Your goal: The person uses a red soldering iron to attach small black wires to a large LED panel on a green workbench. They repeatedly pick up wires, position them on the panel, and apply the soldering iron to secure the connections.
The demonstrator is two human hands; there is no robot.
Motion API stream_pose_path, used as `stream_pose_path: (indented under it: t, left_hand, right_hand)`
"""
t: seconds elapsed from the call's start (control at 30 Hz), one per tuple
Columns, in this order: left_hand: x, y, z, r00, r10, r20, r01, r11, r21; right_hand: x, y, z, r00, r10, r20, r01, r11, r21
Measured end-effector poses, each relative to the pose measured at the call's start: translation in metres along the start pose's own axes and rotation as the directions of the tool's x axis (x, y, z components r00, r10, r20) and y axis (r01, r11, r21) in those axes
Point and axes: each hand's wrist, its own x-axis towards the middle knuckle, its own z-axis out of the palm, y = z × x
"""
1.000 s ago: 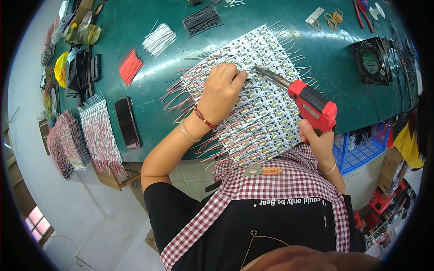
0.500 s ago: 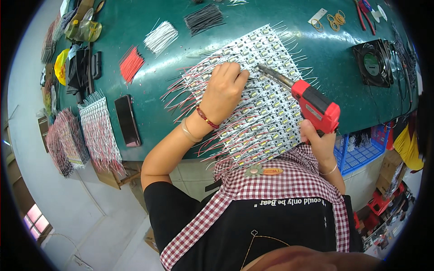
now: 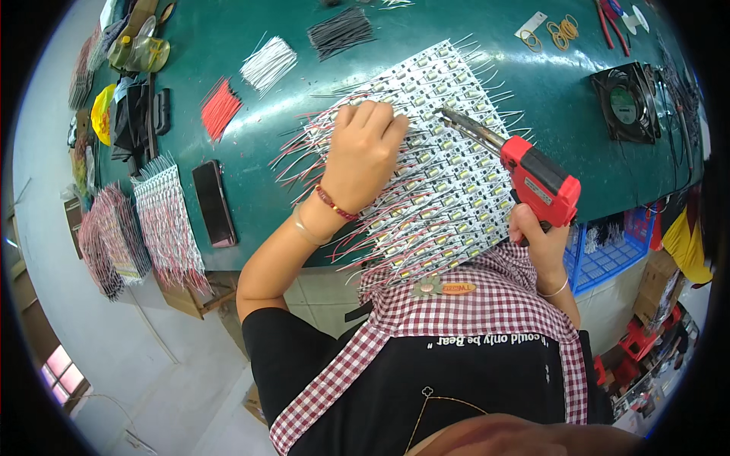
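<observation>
A white panel of small circuit boards [image 3: 487,178] lies on the green table in front of me, with rows of yellowish parts. Red and white wires [image 3: 300,156] stick out along its left side, and shorter light wires fringe its right edge. My left hand [image 3: 365,148] is over the upper left of the panel, its fingers curled and pinched; whatever they hold is hidden. In my right hand [image 3: 538,237] is a red and black soldering gun [image 3: 536,178], gripped by its handle. Its dark tip points left, over the upper middle of the boards.
Bundles of red [image 3: 220,108], white [image 3: 268,62] and black wires [image 3: 341,33] lie beyond the panel. A phone [image 3: 214,203] and a wired board panel [image 3: 169,220] are at left. A black fan [image 3: 625,104], rubber bands [image 3: 563,33] and pliers [image 3: 612,26] are at right.
My left hand has drawn back to the left across the boards. The soldering gun has shifted slightly right and toward me, still in my right hand.
</observation>
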Motion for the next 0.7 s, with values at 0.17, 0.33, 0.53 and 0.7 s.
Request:
stream_pose_path:
  t: [0.17, 0.33, 0.53, 0.7]
  left_hand:
    - [0.002, 0.010, -0.011, 0.996, 0.040, -0.076, -0.042, 0.999, -0.033]
    - [-0.009, 0.012, 0.015, 0.999, 0.039, 0.027, -0.036, 0.992, -0.125]
    - [-0.008, 0.012, 0.018, 0.999, 0.045, 0.030, -0.040, 0.989, -0.140]
    - [-0.009, 0.014, 0.017, 0.999, 0.037, 0.036, -0.031, 0.990, -0.139]
  right_hand:
    - [-0.009, 0.012, -0.015, 0.999, 0.024, 0.049, -0.025, 1.000, 0.004]
    - [-0.012, 0.014, -0.012, 0.997, 0.062, 0.035, -0.063, 0.998, 0.020]
    - [-0.011, 0.013, -0.009, 0.997, 0.063, 0.045, -0.062, 0.998, -0.022]
    - [-0.014, 0.036, -0.020, 0.996, 0.068, 0.056, -0.063, 0.994, -0.090]
